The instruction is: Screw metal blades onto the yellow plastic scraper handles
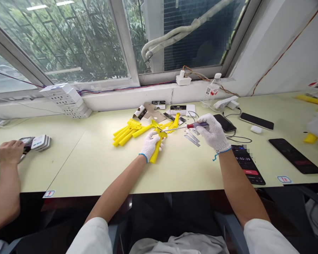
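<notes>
My left hand point(149, 145), in a white knit glove, is closed around a yellow plastic scraper handle point(155, 153) held just above the table. In my gloved right hand point(212, 132) is a screwdriver point(198, 125) with a red and purple grip. Its long thin shaft reaches left, and the tip meets or nearly meets the head of the scraper handle. Behind my left hand lies a pile of yellow scraper parts point(127, 132). Flat metal blades point(192, 138) and several small screws rest between the hands; the screws are too small to make out well.
Opened small boxes point(158, 104) lie toward the wall. A plastic bottle point(212, 88), cables, an earphone case point(255, 129) and several phones point(294, 155) are on the right. White boxes point(66, 100) stand at the back left. Other people's hands point(10, 151) work at both sides.
</notes>
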A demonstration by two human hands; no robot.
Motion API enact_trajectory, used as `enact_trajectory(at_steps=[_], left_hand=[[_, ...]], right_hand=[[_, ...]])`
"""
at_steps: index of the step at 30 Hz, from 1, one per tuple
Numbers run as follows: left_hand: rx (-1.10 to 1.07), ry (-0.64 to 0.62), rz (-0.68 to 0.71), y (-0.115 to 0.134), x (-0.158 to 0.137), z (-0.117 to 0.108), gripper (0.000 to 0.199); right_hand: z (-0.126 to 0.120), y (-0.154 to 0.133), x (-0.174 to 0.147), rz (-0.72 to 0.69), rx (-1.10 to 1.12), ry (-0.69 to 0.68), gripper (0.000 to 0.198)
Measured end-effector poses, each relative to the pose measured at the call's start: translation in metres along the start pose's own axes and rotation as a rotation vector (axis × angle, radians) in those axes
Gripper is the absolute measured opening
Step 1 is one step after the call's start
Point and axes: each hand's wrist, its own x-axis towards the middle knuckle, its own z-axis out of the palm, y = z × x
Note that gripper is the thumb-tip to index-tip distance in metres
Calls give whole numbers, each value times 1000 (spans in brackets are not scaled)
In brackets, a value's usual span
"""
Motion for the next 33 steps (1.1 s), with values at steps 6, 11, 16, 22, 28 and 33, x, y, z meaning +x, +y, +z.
enact_trajectory(at_steps=[6,11,16,22,28,33], left_hand=[[21,-5,2,1,-1,1,50],[6,0,0,1,0,0,48],[17,-7,5,1,0,0,47],[42,-20,14,-1,-1,1,49],[21,-10,1,1,-1,0,48],[10,-4,-4,2,1,0,47]], right_hand=[[4,2,-1,-11,-265,183,22],[4,0,-1,-13,-282,131,21],[2,-4,-1,-11,-51,40,20],[4,1,-2,-2,-178,198,21],[-1,0,-2,-21,-272,121,14],[-4,-2,1,-88,-112,9,23]])
